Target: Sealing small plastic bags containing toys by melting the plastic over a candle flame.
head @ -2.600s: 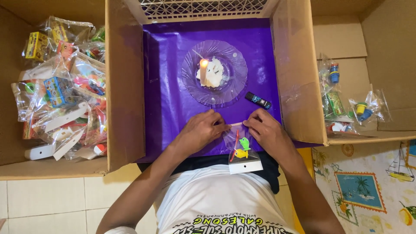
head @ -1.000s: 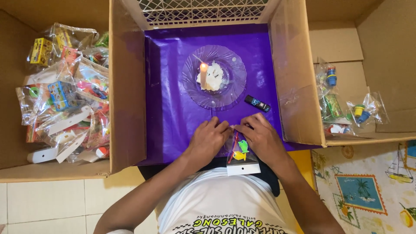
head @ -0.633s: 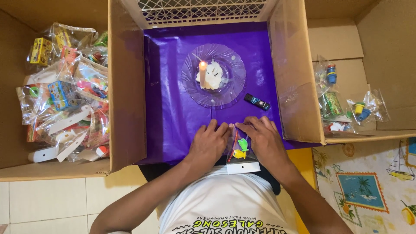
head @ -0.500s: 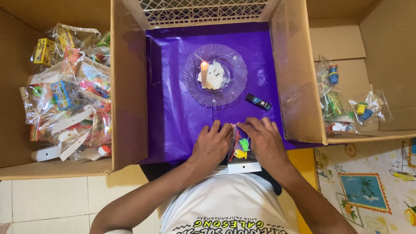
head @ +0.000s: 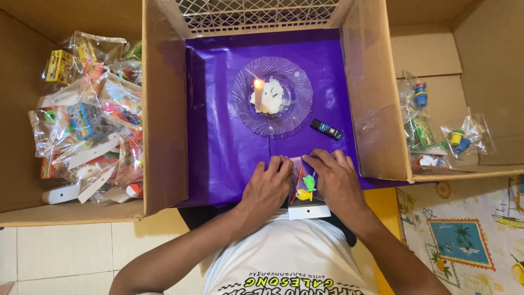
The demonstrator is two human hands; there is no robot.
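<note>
Both hands flat, fingers pressing a small clear toy packet (head: 304, 188) on purple sheet (head: 218, 142): left hand (head: 268, 186) at packet's 9 o'clock, right hand (head: 334, 180) at 3. Lit candle (head: 258, 94) on clear plate (head: 292, 76) at 12; black lighter (head: 326, 129) at 1.

**Where everything sits**

A sheet (head: 218, 164) lines the floor of the middle box (head: 164, 109), with a mesh panel (head: 256, 13) at its far end. On the sheet stands a plate (head: 289, 117), and a lit candle (head: 258, 94) stands on the plate. Right of the plate, nearer the person, lies a lighter (head: 327, 129). At the near edge a small toy packet (head: 304, 188) lies between the left hand (head: 267, 188) and right hand (head: 335, 180). Left of the box is a pile of packets (head: 90, 117); right of it lie a few more packets (head: 436, 128).
</note>
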